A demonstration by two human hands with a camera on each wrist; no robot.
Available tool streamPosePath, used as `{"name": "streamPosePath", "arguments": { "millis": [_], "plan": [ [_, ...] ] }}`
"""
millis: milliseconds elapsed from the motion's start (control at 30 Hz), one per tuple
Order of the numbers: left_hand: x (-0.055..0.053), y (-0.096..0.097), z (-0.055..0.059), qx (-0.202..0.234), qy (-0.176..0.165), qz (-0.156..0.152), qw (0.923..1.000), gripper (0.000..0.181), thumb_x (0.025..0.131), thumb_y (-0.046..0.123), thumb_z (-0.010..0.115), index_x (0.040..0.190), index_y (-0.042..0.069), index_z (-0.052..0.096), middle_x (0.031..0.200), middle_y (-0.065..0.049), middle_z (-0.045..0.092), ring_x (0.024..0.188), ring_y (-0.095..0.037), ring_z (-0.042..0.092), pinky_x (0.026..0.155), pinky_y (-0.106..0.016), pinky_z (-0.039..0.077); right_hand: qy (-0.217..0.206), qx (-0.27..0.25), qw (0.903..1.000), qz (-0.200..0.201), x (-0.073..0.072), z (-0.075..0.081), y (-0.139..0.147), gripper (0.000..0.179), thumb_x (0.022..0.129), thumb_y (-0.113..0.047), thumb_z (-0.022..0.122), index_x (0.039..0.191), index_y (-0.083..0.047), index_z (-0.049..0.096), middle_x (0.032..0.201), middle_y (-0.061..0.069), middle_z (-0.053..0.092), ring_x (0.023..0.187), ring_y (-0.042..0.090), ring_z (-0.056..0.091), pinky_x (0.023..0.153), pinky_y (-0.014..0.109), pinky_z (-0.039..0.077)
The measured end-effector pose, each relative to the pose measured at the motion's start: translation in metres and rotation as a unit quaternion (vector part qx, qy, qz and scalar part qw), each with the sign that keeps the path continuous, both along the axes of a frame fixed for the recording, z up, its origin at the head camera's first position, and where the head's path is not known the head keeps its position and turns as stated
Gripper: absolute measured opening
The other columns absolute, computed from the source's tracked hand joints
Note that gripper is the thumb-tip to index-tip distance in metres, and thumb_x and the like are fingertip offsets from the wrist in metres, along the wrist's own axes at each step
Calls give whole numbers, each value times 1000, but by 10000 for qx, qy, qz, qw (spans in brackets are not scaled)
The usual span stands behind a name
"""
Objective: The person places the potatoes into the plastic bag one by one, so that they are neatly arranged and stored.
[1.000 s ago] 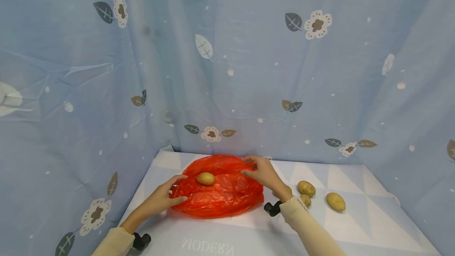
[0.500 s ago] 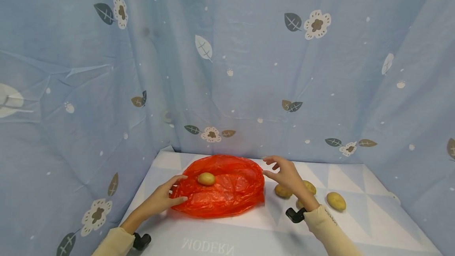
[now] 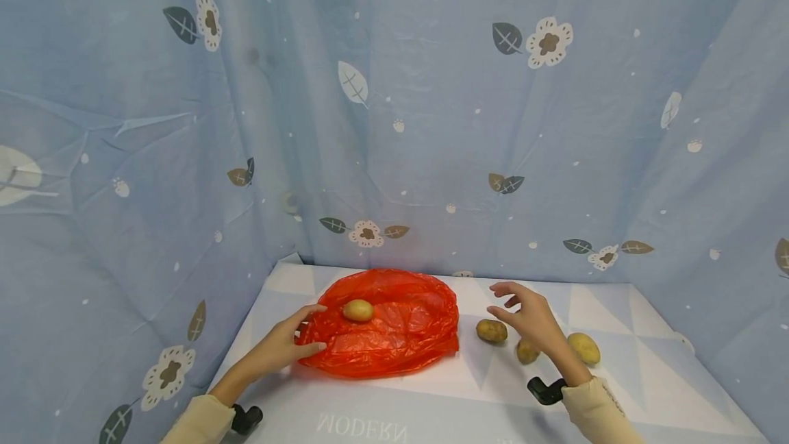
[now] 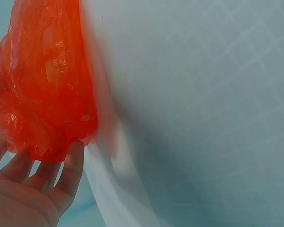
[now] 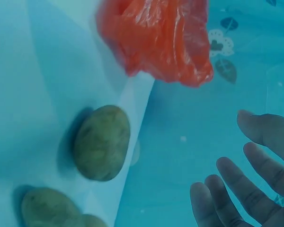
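A red plastic bag (image 3: 394, 341) lies on the table in the head view, with one potato (image 3: 358, 310) on top of it or inside its mouth; I cannot tell which. At the bag's left edge is my left hand (image 3: 276, 347), thumb and fingers spread wide apart. In the left wrist view its fingertips touch the bag (image 4: 47, 80), which hides some of them. My right hand (image 3: 531, 317) hovers above the loose potatoes, fingers loosely bent and holding nothing. Below it are a potato (image 3: 492, 331) and another potato (image 3: 527, 351), partly covered by the hand.
One more potato (image 3: 583, 349) lies right of my right wrist. The white patterned table (image 3: 364, 410) ends at a blue curtain (image 3: 425, 122) behind and at both sides. Each wrist wears a black camera (image 3: 546, 390).
My right hand has moved right, off the bag and over the potatoes, covering one behind it. The left hand, the bag and the potato on it have stayed in place.
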State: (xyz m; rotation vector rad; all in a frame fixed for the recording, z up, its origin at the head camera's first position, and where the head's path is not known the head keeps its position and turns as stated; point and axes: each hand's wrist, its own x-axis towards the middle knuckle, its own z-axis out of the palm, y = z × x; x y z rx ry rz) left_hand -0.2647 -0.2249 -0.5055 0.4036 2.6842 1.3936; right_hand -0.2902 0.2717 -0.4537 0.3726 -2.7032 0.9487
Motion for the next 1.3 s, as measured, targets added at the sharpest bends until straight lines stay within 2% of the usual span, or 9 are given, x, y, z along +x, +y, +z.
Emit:
{"name": "streamPosePath", "arguments": {
  "millis": [133, 333, 567, 767, 867, 1033, 1200, 1300],
  "plan": [
    [1, 0, 0, -11, 34, -38, 10000, 67, 90, 25, 81, 148, 15, 50, 143, -14, 54, 119, -34, 56, 96, -53, 54, -39, -19, 9999, -151, 4, -4, 17, 42, 89, -24, 83, 126, -10, 68, 118, 11, 72, 95, 26, 67, 73, 36, 56],
    [2, -2, 0, -27, 122, -174, 9998, 67, 91, 26, 81, 149, 13, 49, 142, -15, 55, 118, -33, 55, 96, -52, 52, -31, -123, 9994, -333, 12, -12, 38, 42, 89, -26, 83, 125, -11, 69, 117, 11, 72, 94, 24, 67, 67, 32, 54],
    [2, -1, 1, -69, 142, -146, 9998, 67, 91, 26, 81, 149, 14, 49, 138, -12, 57, 116, -31, 55, 95, -51, 51, -138, 36, 9988, -467, 21, -23, 61, 40, 92, -25, 80, 126, -9, 67, 118, 13, 72, 94, 27, 68, 71, 36, 54],
    [2, -1, -1, -83, 135, -117, 9998, 67, 90, 26, 81, 148, 14, 50, 139, -13, 57, 117, -32, 56, 94, -53, 53, -56, 271, 9973, -677, 27, -33, 82, 43, 88, -24, 84, 124, -7, 68, 114, 15, 73, 90, 28, 69, 71, 40, 56],
    [1, -1, -2, -56, 131, -112, 9998, 67, 90, 26, 81, 148, 14, 50, 141, -13, 56, 119, -33, 56, 95, -55, 53, -182, 326, 9958, -833, 31, -36, 89, 44, 87, -22, 84, 124, -6, 68, 114, 17, 73, 92, 30, 69, 73, 43, 58],
    [1, -1, -2, -49, 124, -68, 9999, 67, 90, 26, 82, 148, 16, 50, 141, -13, 56, 120, -33, 55, 96, -56, 52, -570, 192, 9931, -1011, 36, -39, 102, 48, 90, -29, 81, 129, -4, 66, 120, 20, 70, 101, 36, 68, 75, 44, 59],
    [0, -1, -3, -22, 79, -36, 10000, 68, 90, 26, 82, 149, 16, 49, 141, -12, 55, 121, -33, 55, 96, -55, 53, -938, -120, 9892, -1120, 42, -40, 113, 55, 92, -38, 78, 133, -3, 63, 125, 24, 67, 107, 39, 68, 73, 37, 59],
    [0, 0, -4, 7, 39, -8, 10000, 68, 89, 25, 82, 149, 16, 50, 142, -12, 55, 121, -33, 54, 97, -56, 52, -991, -121, 9876, -1208, 44, -41, 119, 58, 92, -39, 78, 133, -2, 62, 125, 25, 67, 106, 39, 69, 71, 34, 58]
  ]
}}
